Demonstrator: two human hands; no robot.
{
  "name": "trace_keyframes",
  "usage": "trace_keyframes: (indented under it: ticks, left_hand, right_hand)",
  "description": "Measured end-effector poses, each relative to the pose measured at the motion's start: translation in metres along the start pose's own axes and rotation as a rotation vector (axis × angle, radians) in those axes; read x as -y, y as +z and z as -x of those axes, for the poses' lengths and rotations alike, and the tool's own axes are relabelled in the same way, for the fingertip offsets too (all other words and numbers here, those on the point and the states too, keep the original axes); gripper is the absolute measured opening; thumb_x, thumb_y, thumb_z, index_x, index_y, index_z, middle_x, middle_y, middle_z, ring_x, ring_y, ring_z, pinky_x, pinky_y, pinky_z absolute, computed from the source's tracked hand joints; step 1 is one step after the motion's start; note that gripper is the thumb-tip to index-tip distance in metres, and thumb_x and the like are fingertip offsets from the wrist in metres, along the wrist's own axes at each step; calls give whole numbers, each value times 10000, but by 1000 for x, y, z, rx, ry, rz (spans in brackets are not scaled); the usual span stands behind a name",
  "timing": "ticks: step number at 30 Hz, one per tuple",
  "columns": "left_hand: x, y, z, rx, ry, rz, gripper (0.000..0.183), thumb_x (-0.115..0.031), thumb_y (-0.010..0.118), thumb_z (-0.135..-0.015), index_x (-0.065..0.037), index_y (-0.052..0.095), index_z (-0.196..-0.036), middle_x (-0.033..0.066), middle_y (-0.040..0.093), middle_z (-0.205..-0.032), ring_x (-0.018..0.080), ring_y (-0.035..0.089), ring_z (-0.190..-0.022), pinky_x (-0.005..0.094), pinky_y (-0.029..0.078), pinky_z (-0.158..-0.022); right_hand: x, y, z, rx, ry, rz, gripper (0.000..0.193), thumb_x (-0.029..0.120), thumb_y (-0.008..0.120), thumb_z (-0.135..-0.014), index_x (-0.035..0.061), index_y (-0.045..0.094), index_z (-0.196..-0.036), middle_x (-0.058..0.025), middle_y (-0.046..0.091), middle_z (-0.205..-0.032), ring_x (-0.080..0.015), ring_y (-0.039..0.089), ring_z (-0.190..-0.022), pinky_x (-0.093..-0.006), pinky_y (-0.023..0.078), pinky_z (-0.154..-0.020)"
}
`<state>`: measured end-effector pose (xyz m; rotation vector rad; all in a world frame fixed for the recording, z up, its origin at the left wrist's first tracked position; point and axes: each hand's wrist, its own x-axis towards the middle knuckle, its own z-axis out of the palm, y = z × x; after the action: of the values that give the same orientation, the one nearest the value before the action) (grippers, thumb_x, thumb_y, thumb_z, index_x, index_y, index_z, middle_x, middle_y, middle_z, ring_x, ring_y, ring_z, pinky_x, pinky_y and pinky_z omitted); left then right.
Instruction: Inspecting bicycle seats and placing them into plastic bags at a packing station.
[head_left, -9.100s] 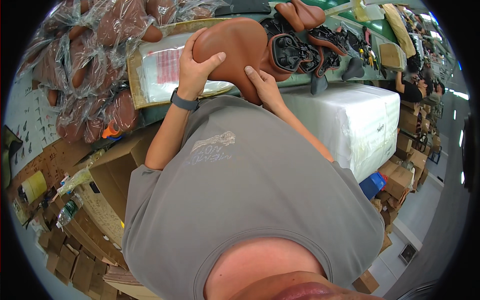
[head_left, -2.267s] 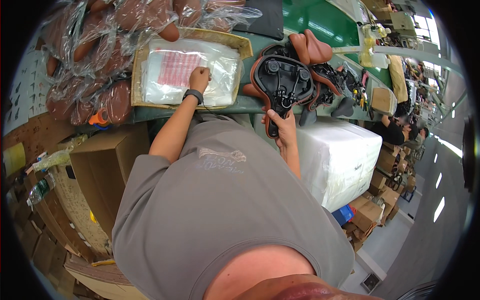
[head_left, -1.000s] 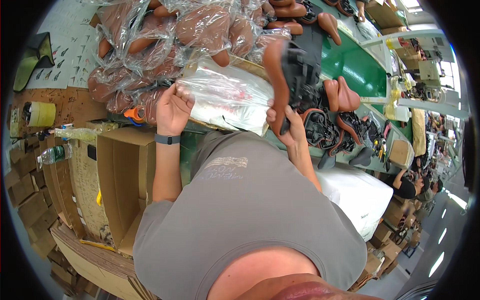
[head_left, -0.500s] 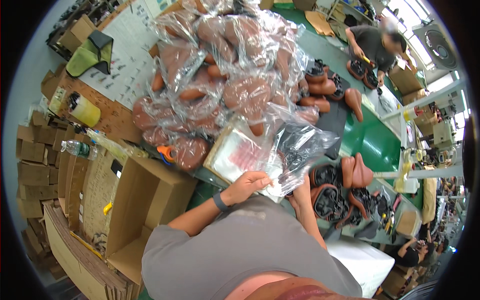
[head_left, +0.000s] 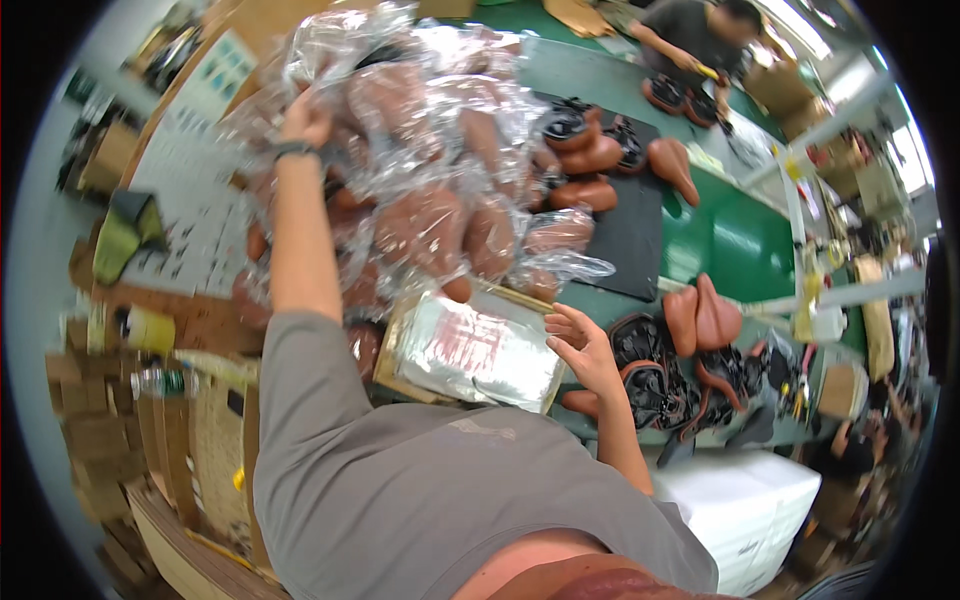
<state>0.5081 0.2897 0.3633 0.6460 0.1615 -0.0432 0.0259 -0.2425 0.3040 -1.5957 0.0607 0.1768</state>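
Observation:
My left arm stretches to the far left of a heap of brown bicycle saddles (head_left: 420,225) wrapped in clear plastic. There my left hand (head_left: 306,122) is closed on the plastic of a bagged bicycle saddle (head_left: 325,50); its fingertips are partly hidden. My right hand (head_left: 585,352) is open, its fingers apart, at the right edge of a shallow box (head_left: 388,375) in front of me. A stack of clear plastic bags (head_left: 470,350) with red print lies in that box. Unwrapped saddles (head_left: 650,375) with black undersides lie to the right of my right hand.
More unwrapped brown saddles (head_left: 585,155) lie on a black mat (head_left: 630,240) on the green table. Across it, a co-worker (head_left: 690,40) holds a yellow-handled tool. Cardboard boxes (head_left: 205,430) stand at my left, a white block (head_left: 745,510) at my lower right.
The bagged saddle with the black underside has left the space before me. My left hand has gone far left onto the heap, and my right hand has let go. The box of bags is uncovered.

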Motion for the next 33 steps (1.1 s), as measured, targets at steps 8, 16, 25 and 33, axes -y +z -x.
trace_keyframes:
  ticks: [8, 16, 25, 33]
  left_hand:
    - [182, 81, 199, -418, 807, -860, 624, -174, 620, -1159, 73, 355, -1666, 261, 489, -1684, 361, 515, -1533, 469, 475, -1264]
    - [370, 71, 361, 856, 176, -1537, 429, -159, 868, -954, -68, 761, -1360, 100, 830, -1079, 295, 803, -948, 411, 640, -779]
    - [417, 55, 369, 490, -665, -1036, 572, -171, 806, -1053, -44, 606, -1574, 125, 815, -1303, 257, 779, -1200, 399, 601, -1044]
    - [424, 102, 377, 702, -495, -479, 1229, -93, 991, -855, -114, 205, -1800, 208, 430, -1771, 328, 472, -1618, 473, 429, -1293]
  right_hand:
    - [-197, -183, -155, -481, 128, 116, 774, 167, 866, -976, -15, 505, -1636, -155, 759, -1272, -226, 746, -1151, -386, 615, -1023]
    - [-172, -202, -399, -426, 649, -183, 1157, 564, 957, -840, 67, 373, -1707, -196, 637, -1543, -343, 634, -1413, -601, 535, -1152]
    - [-120, -225, -191, -554, -12, -788, 810, 232, 884, -918, 97, 493, -1614, -101, 621, -1532, -274, 643, -1397, -528, 566, -1152]
    - [-21, -111, 62, -264, -85, -815, 1125, 383, 884, -933, 75, 244, -1804, -179, 374, -1815, -356, 364, -1683, -571, 293, -1374]
